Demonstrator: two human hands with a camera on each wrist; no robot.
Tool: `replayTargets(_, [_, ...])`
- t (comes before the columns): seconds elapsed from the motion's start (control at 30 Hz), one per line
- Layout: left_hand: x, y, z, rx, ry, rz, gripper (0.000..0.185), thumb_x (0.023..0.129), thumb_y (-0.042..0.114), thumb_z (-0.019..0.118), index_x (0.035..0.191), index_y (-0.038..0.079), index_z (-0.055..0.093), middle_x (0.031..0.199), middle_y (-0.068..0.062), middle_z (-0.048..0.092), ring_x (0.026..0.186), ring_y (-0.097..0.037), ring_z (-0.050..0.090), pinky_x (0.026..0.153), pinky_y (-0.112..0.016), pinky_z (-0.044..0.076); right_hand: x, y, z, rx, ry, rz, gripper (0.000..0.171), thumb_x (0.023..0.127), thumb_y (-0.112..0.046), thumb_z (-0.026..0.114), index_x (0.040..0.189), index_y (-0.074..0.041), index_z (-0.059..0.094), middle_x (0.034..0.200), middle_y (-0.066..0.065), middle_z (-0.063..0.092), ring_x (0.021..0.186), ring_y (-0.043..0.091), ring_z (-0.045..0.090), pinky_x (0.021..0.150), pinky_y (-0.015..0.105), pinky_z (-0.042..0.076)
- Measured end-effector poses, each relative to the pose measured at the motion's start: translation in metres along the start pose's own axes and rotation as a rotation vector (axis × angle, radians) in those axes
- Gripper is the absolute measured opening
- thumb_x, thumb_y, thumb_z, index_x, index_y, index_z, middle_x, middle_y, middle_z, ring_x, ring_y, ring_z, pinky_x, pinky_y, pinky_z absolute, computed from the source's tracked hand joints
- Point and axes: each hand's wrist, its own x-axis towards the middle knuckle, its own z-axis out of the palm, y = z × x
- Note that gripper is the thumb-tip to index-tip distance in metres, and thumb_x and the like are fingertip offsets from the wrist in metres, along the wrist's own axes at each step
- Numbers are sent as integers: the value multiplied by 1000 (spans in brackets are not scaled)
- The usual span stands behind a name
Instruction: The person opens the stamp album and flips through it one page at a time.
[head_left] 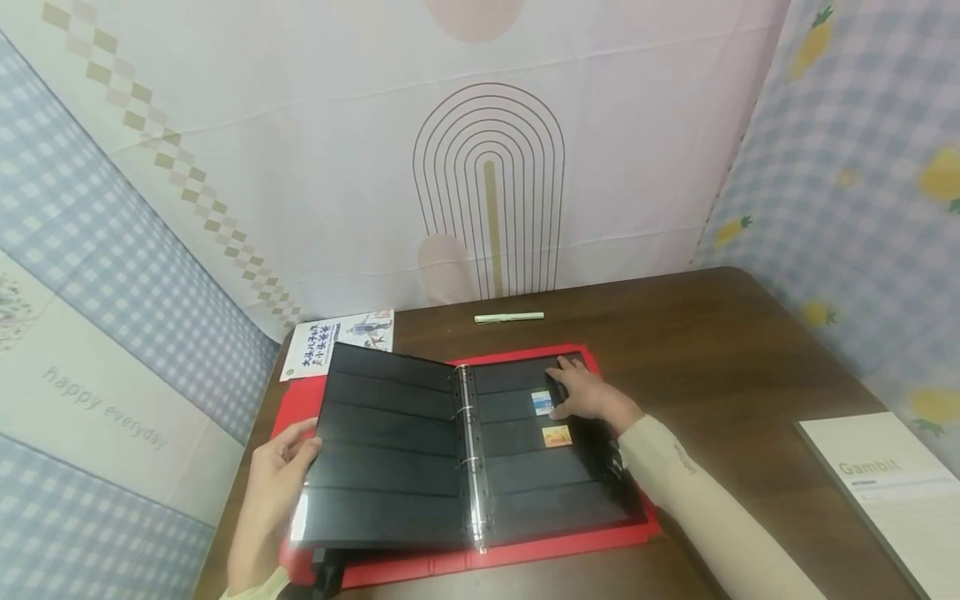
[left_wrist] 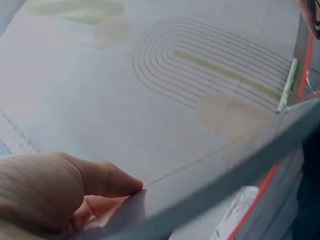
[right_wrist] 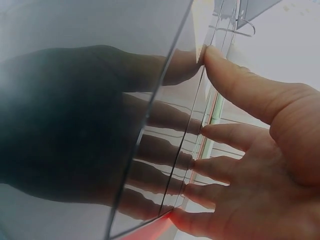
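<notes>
Black pages sit in the red album (head_left: pixel 525 557), which lies open on the brown table (head_left: pixel 720 350), and the left page (head_left: pixel 386 454) could flop down or bend if the left hand (head_left: pixel 273 467) lets its edge slip. The left hand pinches that lifted page at the album's left side. The right hand (head_left: pixel 588 393) lies flat with straight fingers on the right page (head_left: pixel 540 492), just beside two small stamps (head_left: pixel 542 402), and it could push them crooked.

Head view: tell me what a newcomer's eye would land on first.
The red ring binder with black pocket pages lies open at the middle of the dark brown wooden table. The left hand pinches the left page's outer edge; the right hand rests flat on the right page beside two small colourful stamps. Behind the binder lies a pale green pen.
</notes>
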Motion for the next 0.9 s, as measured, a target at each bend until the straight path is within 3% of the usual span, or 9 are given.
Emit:
replayTargets(0.17, [1,-15,-1,-33,-10,-34,38,99,-4,52,137,-11,55,109,-22,70,64,-4,54,52,-22,46,0,1,0,-3,6,-2,82,85,-16,82,153,2,39,163,29,16,150,49,8,112,70,21])
replayTargets(0.27, [3,-22,0,-34,-17,-46,39,100,-3,53,137,-14,52,108,-22,71,75,-3,61,63,-23,52,0,1,1,3,5,5,82,86,-16,82,153,1,39,163,28,16,150,48,8,113,70,20])
replayTargets(0.43, [6,-32,0,-33,-41,-113,39,101,1,53,139,-11,51,102,-18,72,71,-11,64,61,-28,54,0,2,2,14,0,14,82,86,-17,82,154,0,39,164,27,15,150,47,7,113,70,19])
replayTargets(0.67, [7,-47,3,72,-53,-119,40,100,0,53,137,-14,51,115,-29,67,87,-11,62,68,-21,50,-2,2,1,32,0,5,81,87,-15,80,154,1,38,164,28,15,151,47,6,113,70,18])
replayTargets(0.9, [7,-59,5,85,-64,-138,41,96,0,56,134,-15,52,92,-13,70,59,-9,49,49,-22,43,-3,3,2,8,7,-5,81,87,-17,81,153,2,38,163,29,16,150,48,8,113,71,17])
